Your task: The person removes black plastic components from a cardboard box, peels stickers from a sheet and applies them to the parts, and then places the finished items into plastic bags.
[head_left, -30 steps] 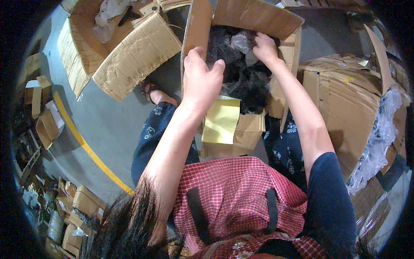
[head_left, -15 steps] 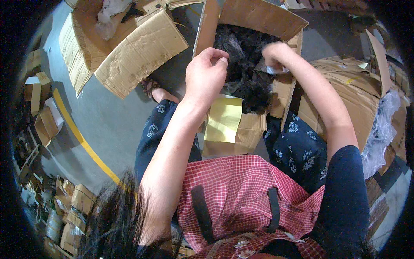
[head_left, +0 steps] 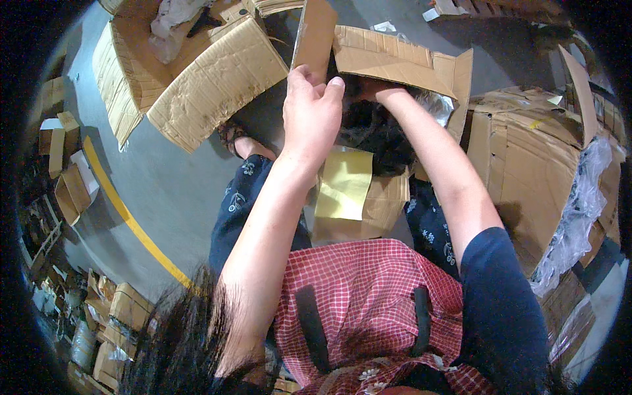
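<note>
An open cardboard box (head_left: pixel 368 201) stands between my knees, with dark, hair-like black material (head_left: pixel 378 128) inside. My left hand (head_left: pixel 313 115) is closed at the box's upright left flap (head_left: pixel 317 39), thumb on one side and fingers on the other. My right hand (head_left: pixel 376 91) reaches into the far part of the box, under the far flap (head_left: pixel 388 56). Its fingers are hidden there, so what they touch cannot be seen. A yellow paper sheet (head_left: pixel 343 184) lies on the near side of the box. Shiny clear plastic (head_left: pixel 436 105) shows at the box's right inner edge.
Another open carton (head_left: pixel 217 79) with plastic wrap (head_left: pixel 174 26) inside stands at the far left. A large closed carton (head_left: pixel 526 164) is on the right, beside bubble wrap (head_left: pixel 582 210). Cardboard scraps (head_left: pixel 125 309) pile up at lower left, past a yellow floor line (head_left: pixel 125 214).
My right hand has moved left and deeper into the box, from its right side. The far flap now tilts in over the opening. My left hand has shifted slightly, its thumb and fingers farther apart.
</note>
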### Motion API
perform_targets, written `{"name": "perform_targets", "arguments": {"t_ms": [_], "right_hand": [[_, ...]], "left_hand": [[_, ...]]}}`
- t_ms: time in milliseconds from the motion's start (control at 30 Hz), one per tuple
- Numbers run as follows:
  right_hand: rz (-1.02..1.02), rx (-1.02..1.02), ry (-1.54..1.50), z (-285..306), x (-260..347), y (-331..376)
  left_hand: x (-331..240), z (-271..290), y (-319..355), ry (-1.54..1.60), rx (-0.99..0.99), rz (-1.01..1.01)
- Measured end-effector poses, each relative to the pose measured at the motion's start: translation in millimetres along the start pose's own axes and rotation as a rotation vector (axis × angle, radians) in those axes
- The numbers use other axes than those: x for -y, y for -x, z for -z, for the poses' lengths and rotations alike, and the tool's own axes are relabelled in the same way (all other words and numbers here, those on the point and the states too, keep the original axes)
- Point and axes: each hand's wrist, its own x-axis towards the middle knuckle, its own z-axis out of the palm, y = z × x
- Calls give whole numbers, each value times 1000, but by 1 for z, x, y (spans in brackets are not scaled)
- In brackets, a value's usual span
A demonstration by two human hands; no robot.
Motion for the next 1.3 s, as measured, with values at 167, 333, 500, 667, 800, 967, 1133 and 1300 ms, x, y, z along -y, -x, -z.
{"name": "perform_targets", "arguments": {"t_ms": [167, 333, 500, 667, 800, 967, 1133, 1300], "right_hand": [[407, 1225, -2282, -52, -66, -26], [526, 1788, -2719, -108, -92, 0], [-600, 2143, -3209, -104, -178, 34], [-1502, 2378, -3282, -73, -263, 55], [-1937, 2521, -2917, -45, -299, 61], [-2083, 2384, -3078, -33, -300, 91], [-2068, 2213, -3407, -45, -296, 92], [-1883, 2171, -3532, -49, -282, 100]], "left_hand": [[7, 13, -4, 52, 1, 22], [-2, 24, -6, 83, 162, 105], [8, 16, -5, -6, 374, 114], [-28, -7, 33, 371, 660, 288], [-14, -32, 52, 258, 753, 91], [-18, -38, 59, 140, 792, 16], [-23, -33, 59, 130, 737, -132], [-25, -26, 56, -32, 619, -433]]}}
